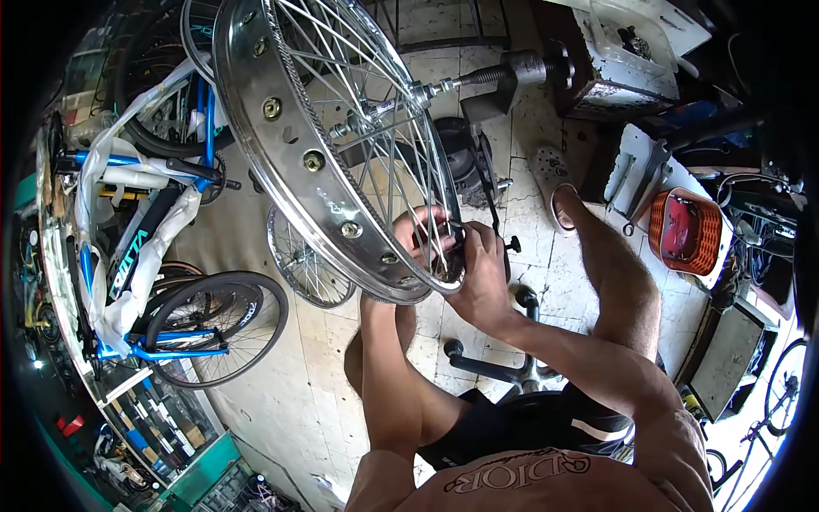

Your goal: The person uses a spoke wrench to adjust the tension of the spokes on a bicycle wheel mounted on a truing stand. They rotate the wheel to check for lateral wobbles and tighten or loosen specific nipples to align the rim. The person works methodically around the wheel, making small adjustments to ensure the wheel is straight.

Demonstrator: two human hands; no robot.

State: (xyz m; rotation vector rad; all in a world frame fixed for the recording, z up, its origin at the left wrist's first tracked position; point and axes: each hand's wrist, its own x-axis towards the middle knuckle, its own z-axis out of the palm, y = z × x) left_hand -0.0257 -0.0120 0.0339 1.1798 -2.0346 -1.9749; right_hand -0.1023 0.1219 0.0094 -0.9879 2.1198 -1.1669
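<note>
A bare metal wheel rim (311, 162) with round fittings along its outer face stands upright in front of me. Its silver spokes (375, 175) run to a hub (388, 109) clamped on a threaded axle stand (488, 75). My left hand (416, 232) reaches in behind the lower rim, its fingers curled among the spokes. From the near right, my right hand (482, 269) closes at the rim's lower edge, fingertips meeting the left ones. A small dark thing shows between them; spokes and fingers hide what it is.
On the left are a blue bicycle frame (205, 128) in wrapping and a black-tyred wheel (277, 320). Another spoked wheel (299, 260) leans behind the rim. To the right, wrenches (653, 175) and an orange basket (670, 200) lie on a tray. A stool base (490, 365) stands below.
</note>
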